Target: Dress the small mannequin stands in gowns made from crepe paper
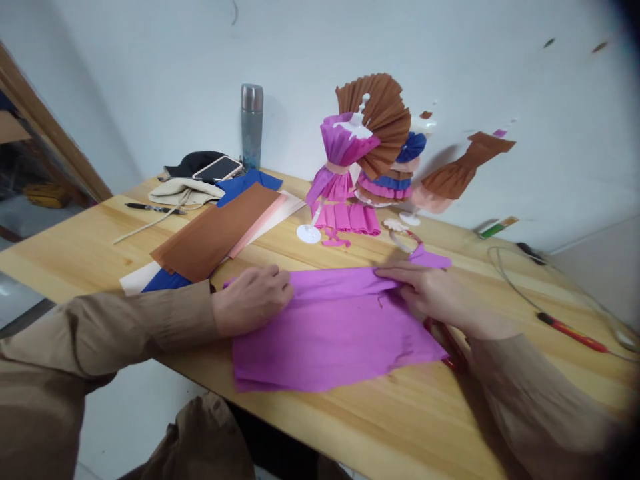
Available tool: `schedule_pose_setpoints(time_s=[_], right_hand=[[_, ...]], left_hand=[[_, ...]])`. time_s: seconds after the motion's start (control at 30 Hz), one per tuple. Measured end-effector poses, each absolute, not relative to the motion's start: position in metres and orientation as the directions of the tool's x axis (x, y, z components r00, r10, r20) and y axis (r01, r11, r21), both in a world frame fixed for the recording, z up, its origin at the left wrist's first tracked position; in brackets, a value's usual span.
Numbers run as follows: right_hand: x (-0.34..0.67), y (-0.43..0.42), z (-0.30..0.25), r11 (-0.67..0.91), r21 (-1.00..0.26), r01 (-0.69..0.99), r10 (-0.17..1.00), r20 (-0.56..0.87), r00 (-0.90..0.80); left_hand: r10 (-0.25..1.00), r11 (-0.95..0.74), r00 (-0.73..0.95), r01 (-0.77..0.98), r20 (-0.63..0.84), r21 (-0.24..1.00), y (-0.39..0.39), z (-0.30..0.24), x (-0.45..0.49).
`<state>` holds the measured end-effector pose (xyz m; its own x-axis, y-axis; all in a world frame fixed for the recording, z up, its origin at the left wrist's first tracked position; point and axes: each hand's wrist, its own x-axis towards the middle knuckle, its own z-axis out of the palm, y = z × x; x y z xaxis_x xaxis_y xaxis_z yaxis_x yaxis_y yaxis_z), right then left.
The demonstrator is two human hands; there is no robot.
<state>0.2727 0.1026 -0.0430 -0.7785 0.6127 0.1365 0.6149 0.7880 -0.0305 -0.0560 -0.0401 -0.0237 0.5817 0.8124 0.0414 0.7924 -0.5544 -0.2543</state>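
A purple crepe paper sheet (320, 347), folded in layers, lies in front of me near the table's front edge. My left hand (254, 299) is closed on its upper left part, fingers curled down on the paper. At the upper right edge my right hand (437, 293) pinches the paper between thumb and fingers. Partly hidden under my right wrist is a red-handled tool (454, 353), whose kind I cannot make out. A smaller purple scrap (429, 257) lies just beyond my right hand.
Paper dresses stand on small white dress forms: a purple one (345, 157), a tiered one (387, 183) and a brown one (463, 170). Left lie brown paper sheets (215, 230), a pen (155, 209), a phone (218, 169) and a flask (251, 127). A red-and-black corded tool (573, 332) lies right.
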Motion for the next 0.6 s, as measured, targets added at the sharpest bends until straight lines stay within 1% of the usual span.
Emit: schedule_pose_setpoints(time_s=[0.13, 0.23, 0.3, 0.4, 0.5, 0.6], right_hand=[[0.275, 0.098, -0.025, 0.757, -0.120, 0.642, 0.641, -0.049, -0.766], [0.275, 0.097, -0.017, 0.766, -0.175, 0.618, 0.607, -0.117, -0.786], [0.273, 0.097, -0.018, 0.767, -0.166, 0.619, 0.611, -0.105, -0.785], [0.268, 0.098, -0.024, 0.738, -0.136, 0.660, 0.661, -0.048, -0.749], [0.263, 0.097, -0.031, 0.710, -0.128, 0.693, 0.702, 0.039, -0.711], [0.258, 0.096, -0.041, 0.724, -0.114, 0.680, 0.689, 0.132, -0.712]], left_hand=[[0.833, -0.553, 0.549, 0.831, -0.065, -0.063, -0.045, -0.015, -0.055], [0.854, -0.510, 0.508, 0.860, -0.109, 0.013, -0.042, -0.010, -0.057], [0.860, -0.498, 0.500, 0.866, -0.105, 0.039, -0.038, -0.010, -0.058], [0.868, -0.490, 0.493, 0.869, -0.059, 0.065, -0.034, -0.014, -0.060], [0.886, -0.462, 0.464, 0.884, -0.006, 0.075, -0.032, -0.021, -0.061], [0.891, -0.453, 0.454, 0.887, 0.003, 0.089, -0.031, -0.028, -0.061]])
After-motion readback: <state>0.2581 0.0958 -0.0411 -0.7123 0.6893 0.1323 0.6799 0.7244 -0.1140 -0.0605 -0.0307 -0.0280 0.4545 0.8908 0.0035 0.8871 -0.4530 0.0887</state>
